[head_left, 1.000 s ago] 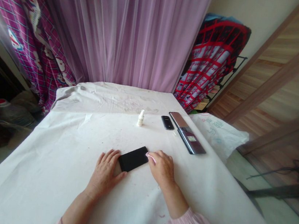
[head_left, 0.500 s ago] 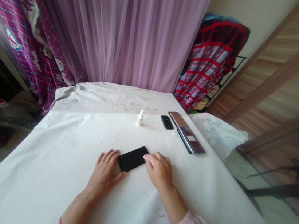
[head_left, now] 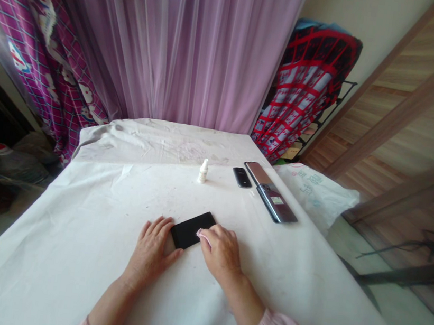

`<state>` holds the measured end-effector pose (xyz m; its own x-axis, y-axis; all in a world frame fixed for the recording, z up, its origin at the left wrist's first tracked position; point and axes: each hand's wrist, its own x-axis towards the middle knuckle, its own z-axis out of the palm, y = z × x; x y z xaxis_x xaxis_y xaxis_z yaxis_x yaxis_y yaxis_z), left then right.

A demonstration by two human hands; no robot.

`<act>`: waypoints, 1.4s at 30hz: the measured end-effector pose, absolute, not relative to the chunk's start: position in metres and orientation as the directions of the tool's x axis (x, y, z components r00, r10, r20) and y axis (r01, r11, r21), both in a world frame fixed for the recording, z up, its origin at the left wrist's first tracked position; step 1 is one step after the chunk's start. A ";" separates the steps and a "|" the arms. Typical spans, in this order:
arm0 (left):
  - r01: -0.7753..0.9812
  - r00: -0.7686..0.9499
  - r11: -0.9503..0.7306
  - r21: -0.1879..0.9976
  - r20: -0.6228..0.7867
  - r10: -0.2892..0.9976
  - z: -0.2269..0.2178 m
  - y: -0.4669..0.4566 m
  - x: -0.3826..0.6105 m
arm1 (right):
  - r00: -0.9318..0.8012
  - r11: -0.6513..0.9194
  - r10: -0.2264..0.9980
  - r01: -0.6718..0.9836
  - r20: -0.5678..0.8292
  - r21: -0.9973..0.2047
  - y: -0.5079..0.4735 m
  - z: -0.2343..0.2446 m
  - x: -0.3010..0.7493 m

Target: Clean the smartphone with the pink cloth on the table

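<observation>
A black smartphone (head_left: pixel 188 229) lies screen up on the white-covered table, tilted toward the upper right. My left hand (head_left: pixel 152 250) grips its left end, with the fingers at the far corner and the thumb at the near edge. Pinched in my right hand (head_left: pixel 223 254) is a small pink cloth (head_left: pixel 200 232), which touches the right half of the screen. Most of the cloth is hidden behind my fingers. Beyond the phone stands a small white spray bottle (head_left: pixel 203 172), upright.
To the right lie a small dark phone (head_left: pixel 242 177) and larger shiny phones (head_left: pixel 272 195) near the table's edge. White cloth (head_left: pixel 84 230) covers the table. A purple curtain (head_left: pixel 184 46) hangs behind, and a white plastic bag (head_left: pixel 317 189) sits beyond the right edge.
My right hand has slid left and slightly toward me across the screen with the cloth. My left hand and the phone have stayed in place.
</observation>
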<state>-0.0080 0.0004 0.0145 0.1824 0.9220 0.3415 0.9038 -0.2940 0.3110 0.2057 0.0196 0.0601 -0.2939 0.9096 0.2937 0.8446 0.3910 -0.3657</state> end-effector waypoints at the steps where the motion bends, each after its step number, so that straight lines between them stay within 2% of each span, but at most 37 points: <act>1: 0.904 0.183 -0.294 0.309 0.342 0.922 0.014 0.001 -0.008 | -0.302 0.398 0.907 0.841 0.292 -0.367 0.019 0.060 0.204; 9: 0.908 0.183 -0.289 0.302 0.335 0.924 0.015 0.000 -0.007 | -0.314 0.400 0.910 0.833 0.270 -0.381 0.017 0.064 0.201; 28: 0.901 0.187 -0.297 0.315 0.335 0.923 0.015 0.000 -0.008 | -0.182 0.278 0.941 0.897 0.285 -0.343 0.035 0.058 0.236; 37: 0.919 0.165 -0.267 0.291 0.330 0.929 0.014 0.002 0.000 | -0.014 0.256 0.921 0.775 0.390 -0.577 0.048 0.051 0.251; 42: 0.916 0.181 -0.273 0.294 0.302 0.936 0.017 0.008 -0.004 | -0.001 0.294 0.909 0.710 0.417 -0.639 0.050 0.048 0.252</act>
